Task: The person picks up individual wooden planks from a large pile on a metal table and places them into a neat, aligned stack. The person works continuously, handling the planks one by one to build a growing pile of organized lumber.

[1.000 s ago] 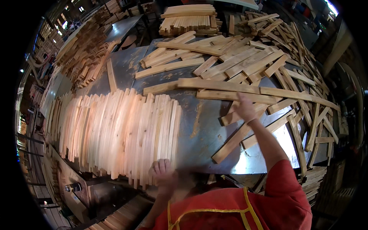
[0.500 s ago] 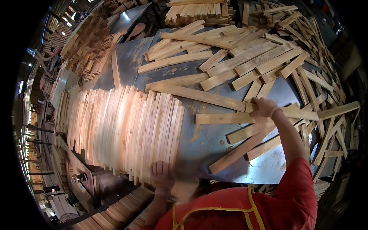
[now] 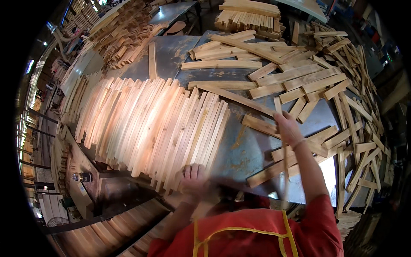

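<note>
My right hand is closed around a wooden strip, which stands on its narrow edge and points toward my body. Beneath and beside it, loose strips lie at angles on the metal tabletop. To the left runs a long row of strips, packed side by side with uneven ends. At the near right end of that row, my left hand has its bent fingers over the strip ends; its thumb is hidden and the wrist is blurred.
A tangled pile of strips covers the right side. More strips lie crossed at the far side, with a neat stack beyond. A big heap of wood stands far left. Below the row is a wooden stand with a cylindrical metal part.
My right hand has lifted a strip and turned it from lying crosswise to pointing toward me, on edge. My left hand stays by the row's end. The view has shifted left.
</note>
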A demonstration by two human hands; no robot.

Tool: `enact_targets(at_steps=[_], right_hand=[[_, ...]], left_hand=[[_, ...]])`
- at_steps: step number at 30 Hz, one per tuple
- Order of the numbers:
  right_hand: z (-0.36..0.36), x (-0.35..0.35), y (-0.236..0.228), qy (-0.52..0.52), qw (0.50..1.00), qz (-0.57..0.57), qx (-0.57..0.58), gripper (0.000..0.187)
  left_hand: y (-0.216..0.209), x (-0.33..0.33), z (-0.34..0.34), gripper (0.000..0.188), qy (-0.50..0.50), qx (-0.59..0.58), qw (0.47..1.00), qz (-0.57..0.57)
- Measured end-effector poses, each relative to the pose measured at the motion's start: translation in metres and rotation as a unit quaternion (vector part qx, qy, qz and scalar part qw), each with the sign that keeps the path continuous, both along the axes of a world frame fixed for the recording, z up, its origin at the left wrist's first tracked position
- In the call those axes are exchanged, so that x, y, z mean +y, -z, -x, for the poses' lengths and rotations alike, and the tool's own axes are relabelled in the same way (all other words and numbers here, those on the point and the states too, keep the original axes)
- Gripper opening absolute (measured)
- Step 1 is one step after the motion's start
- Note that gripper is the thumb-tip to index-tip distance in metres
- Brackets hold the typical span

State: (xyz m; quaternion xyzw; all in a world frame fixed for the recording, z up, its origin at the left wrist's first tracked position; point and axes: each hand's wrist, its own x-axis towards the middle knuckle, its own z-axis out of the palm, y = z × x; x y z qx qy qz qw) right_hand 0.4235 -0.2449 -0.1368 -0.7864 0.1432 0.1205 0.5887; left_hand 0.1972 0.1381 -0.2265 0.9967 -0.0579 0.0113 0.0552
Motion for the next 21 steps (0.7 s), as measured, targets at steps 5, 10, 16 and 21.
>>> enact_targets(at_steps=[5, 10, 16, 21], right_hand=[[-0.020, 0.098, 0.098, 0.225, 0.933, -0.280, 0.001, 0.047], [0.019, 0.152, 0.084, -0.072, 0.994, 0.069, -0.051, 0.067], [0.025, -0.036, 0.081, -0.157, 0.819, 0.529, -0.157, 0.062], [0.049, -0.119, 0.057, -0.279, 0.856, 0.435, 0.002, 0.053]], left_hand=[[-0.012, 0.000, -0.008, 0.088, 0.003, 0.047, 0.996, 0.071], [-0.020, -0.019, -0.017, 0.082, 0.024, 0.028, 0.999, 0.030], [-0.030, -0.034, -0.023, 0.077, 0.011, -0.004, 1.000, 0.016], [-0.018, -0.046, -0.033, 0.074, -0.016, 0.004, 0.999, -0.038]])
